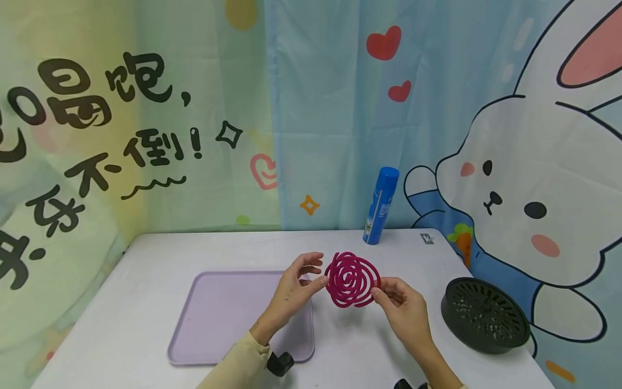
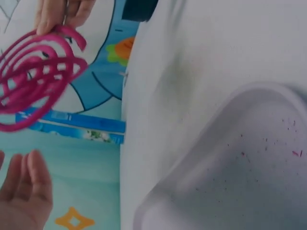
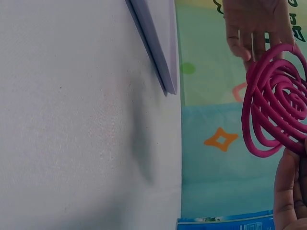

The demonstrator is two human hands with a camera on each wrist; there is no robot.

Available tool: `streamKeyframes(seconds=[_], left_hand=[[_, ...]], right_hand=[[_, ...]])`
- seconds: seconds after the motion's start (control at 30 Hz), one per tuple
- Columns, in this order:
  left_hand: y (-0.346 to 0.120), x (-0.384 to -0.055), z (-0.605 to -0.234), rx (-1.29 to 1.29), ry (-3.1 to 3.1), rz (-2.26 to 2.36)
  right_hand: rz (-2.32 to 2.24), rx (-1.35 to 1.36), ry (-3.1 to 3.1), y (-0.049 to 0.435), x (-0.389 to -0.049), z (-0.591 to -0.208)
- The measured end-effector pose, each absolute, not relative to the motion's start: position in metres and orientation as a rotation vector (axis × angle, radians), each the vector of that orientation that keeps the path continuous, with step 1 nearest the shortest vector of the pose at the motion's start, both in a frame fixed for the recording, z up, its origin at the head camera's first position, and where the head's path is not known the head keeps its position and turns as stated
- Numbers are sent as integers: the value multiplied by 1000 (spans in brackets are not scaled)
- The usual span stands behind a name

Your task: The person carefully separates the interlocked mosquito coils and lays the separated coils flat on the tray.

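Up over the table hangs a magenta spiral mosquito coil [image 1: 351, 281], its rings partly spread and overlapping in both wrist views. The thumb and fingers of my right hand [image 1: 404, 310] pinch its outer ring at the right edge. On the other side, my left hand [image 1: 293, 289] is held up with loosely bent fingers, thumb tip close to the coil's left edge in the head view. A gap shows between the left fingers [image 2: 36, 175] and the coil [image 2: 41, 79] in the left wrist view.
A lilac tray [image 1: 209, 319] lies at the left, partly behind my left forearm, with small reddish crumbs on it. A black round holder with a slotted lid [image 1: 486, 313] sits at the right edge. A blue spray can [image 1: 381, 205] stands at the back of the white table [image 1: 160, 254].
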State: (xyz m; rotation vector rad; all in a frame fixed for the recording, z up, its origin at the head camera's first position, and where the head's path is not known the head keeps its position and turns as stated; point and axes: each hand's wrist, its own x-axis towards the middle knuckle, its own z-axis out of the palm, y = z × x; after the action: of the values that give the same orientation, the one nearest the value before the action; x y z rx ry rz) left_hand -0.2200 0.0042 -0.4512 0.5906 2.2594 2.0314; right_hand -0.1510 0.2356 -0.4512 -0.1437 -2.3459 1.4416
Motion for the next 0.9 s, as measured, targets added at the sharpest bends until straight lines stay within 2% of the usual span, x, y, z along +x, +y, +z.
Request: streamKeyframes(seconds=[0.27, 0.9], left_hand=[[-3, -226, -458, 726, 1982, 1863], [-8, -231, -459, 847, 1861, 1731]], right_hand=[[1565, -169, -2356, 236, -148, -451], [1617, -192, -2414, 234, -150, -452]])
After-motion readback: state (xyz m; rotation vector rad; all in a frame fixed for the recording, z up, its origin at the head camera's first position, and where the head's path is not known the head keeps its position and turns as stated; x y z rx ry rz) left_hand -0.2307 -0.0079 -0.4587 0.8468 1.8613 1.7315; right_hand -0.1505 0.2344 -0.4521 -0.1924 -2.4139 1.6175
